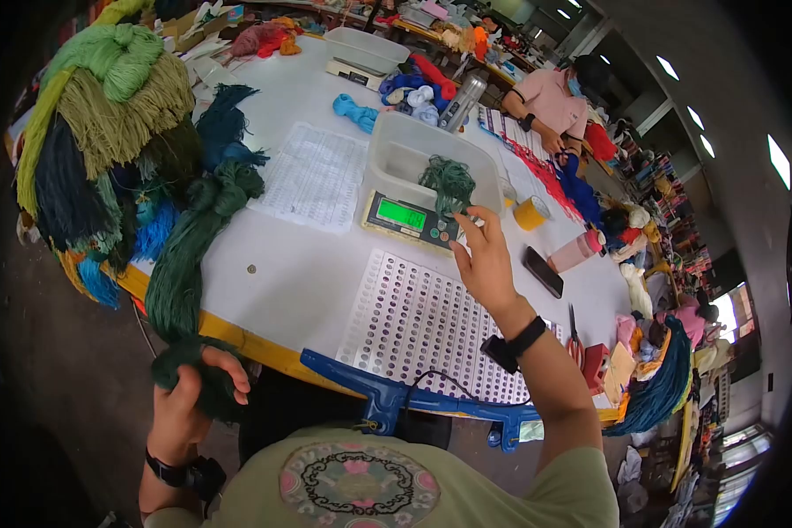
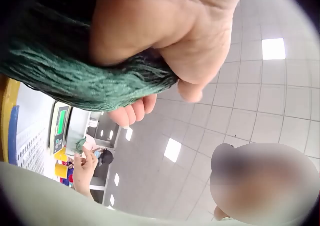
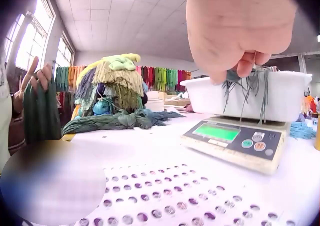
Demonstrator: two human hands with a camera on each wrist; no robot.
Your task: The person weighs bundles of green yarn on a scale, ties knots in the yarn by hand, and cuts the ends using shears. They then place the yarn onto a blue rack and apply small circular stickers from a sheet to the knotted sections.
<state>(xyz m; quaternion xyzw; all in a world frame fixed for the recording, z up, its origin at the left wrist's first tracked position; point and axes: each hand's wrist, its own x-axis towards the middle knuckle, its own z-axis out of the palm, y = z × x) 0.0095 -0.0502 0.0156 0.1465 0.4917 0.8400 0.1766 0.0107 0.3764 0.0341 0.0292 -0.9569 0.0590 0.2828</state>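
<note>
A dark green yarn skein (image 1: 204, 378) is in my left hand (image 1: 184, 400), thumb and fingers curled round it; its strands fill much of the left wrist view. My right hand (image 1: 488, 268) is at the near rim of a translucent plastic tub (image 1: 391, 158), thumb and index finger apart. Beside its fingertips, a small bunch of green yarn (image 1: 449, 180) lies in the tub, loose ends hanging over the rim in the right wrist view. The tub stands on a digital scale (image 3: 235, 141) with a lit green display. The right fingers (image 3: 245, 66) overlap the bunch there.
Another long green skein (image 1: 189, 246) lies over the table's left edge by a tall yarn pile (image 1: 123, 97). A perforated card (image 1: 422, 326), printed sheet (image 1: 312, 176), phone (image 1: 543, 271), pink bottle (image 1: 576, 251), yellow cup (image 1: 531, 213) and scissors (image 1: 574, 339) surround the scale. Another person (image 1: 550, 106) sits across.
</note>
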